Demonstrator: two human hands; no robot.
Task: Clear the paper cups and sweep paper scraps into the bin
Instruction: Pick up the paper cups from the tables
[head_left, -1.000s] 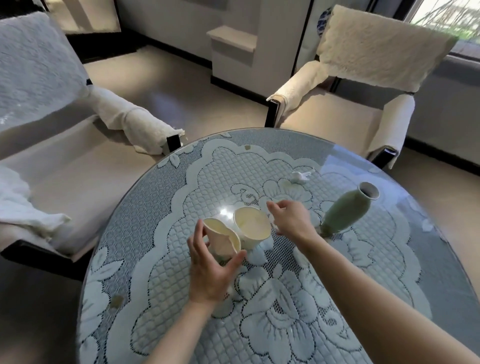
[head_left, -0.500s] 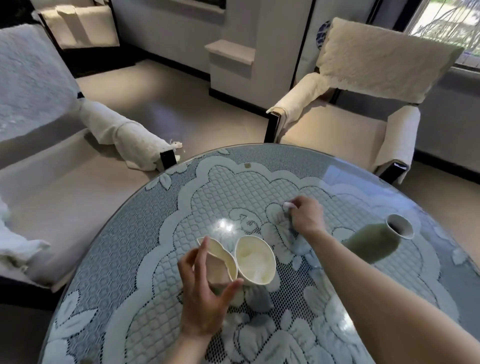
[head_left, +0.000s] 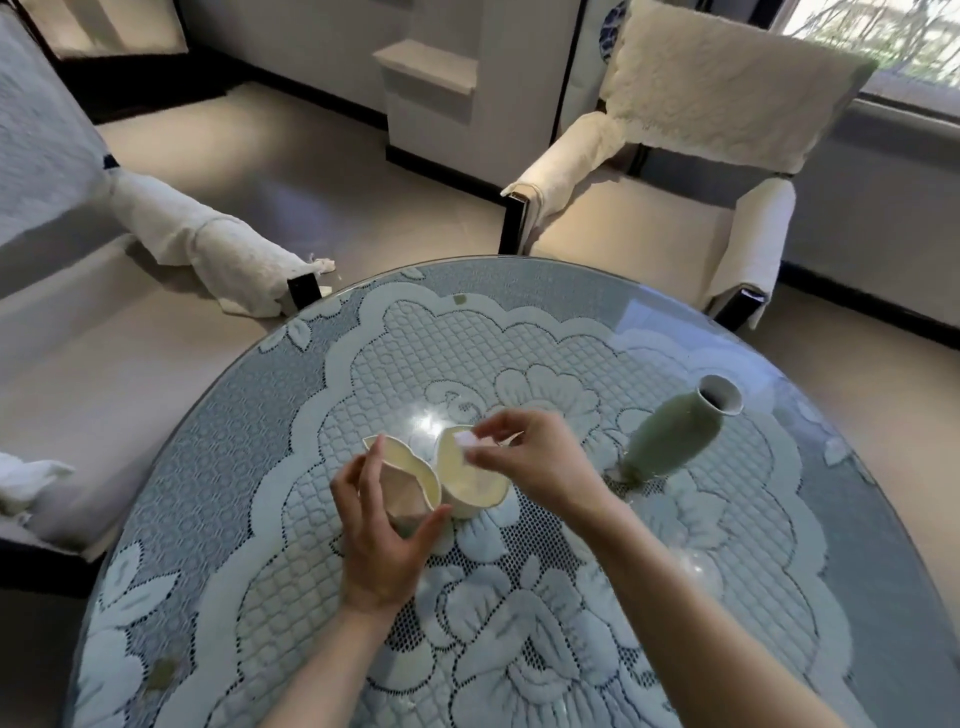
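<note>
The right hand (head_left: 530, 460), back from the far tabletop (head_left: 519, 322), now pinches a white scrap (head_left: 467, 440) in its fingers (head_left: 498, 423) just above the open cup (head_left: 462, 483), likely to drop it in, while the left hand (head_left: 384, 540) grips the squashed cup (head_left: 405, 491) touching it.

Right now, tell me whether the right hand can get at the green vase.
Probably yes: the green vase stands close beside the right hand with nothing between them, but that hand pinches a paper scrap, so drop it first.
</note>
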